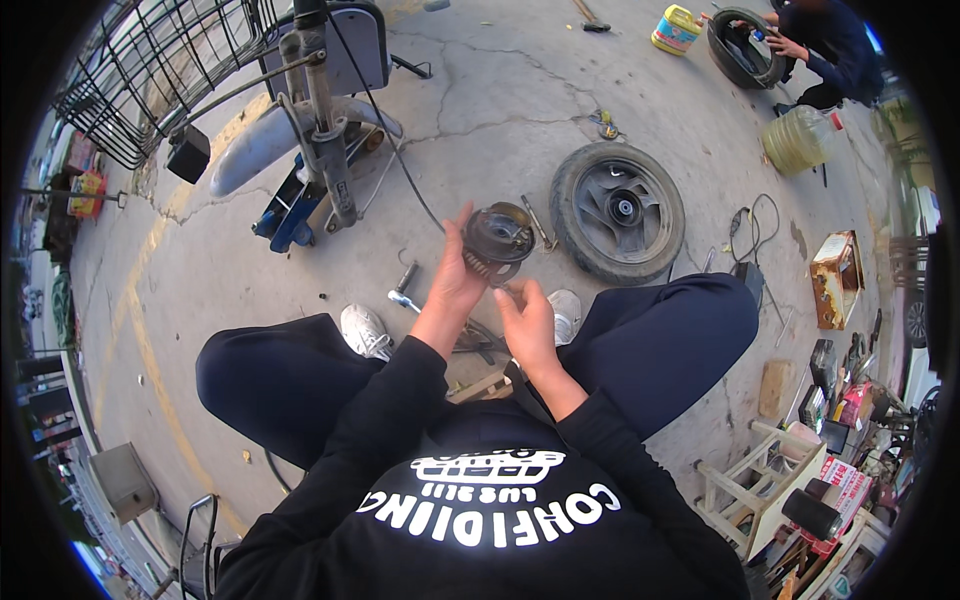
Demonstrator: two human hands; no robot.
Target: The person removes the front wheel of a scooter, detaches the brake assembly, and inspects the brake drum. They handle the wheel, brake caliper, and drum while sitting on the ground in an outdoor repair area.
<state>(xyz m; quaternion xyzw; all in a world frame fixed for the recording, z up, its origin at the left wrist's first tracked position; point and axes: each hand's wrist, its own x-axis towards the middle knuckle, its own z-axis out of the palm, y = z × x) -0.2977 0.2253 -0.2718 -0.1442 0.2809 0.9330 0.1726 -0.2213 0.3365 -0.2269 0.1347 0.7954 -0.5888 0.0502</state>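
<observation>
My left hand is wrapped around the left and underside of a dark, round drum brake assembly, holding it up above the ground between my knees. A black cable runs from beside it up toward the bicycle-like front fork. The fingers of my right hand are pinched together at the part's lower edge; what sits between them is too small to make out. Just left of my left wrist, a ratchet with a socket lies on the concrete. A wheel with a black tyre lies flat at the right.
A blue floor jack stands under the fork, below a wire basket. Far right, another person handles a tyre near a yellow jug and a clear jug. A wooden stool and clutter stand at my right.
</observation>
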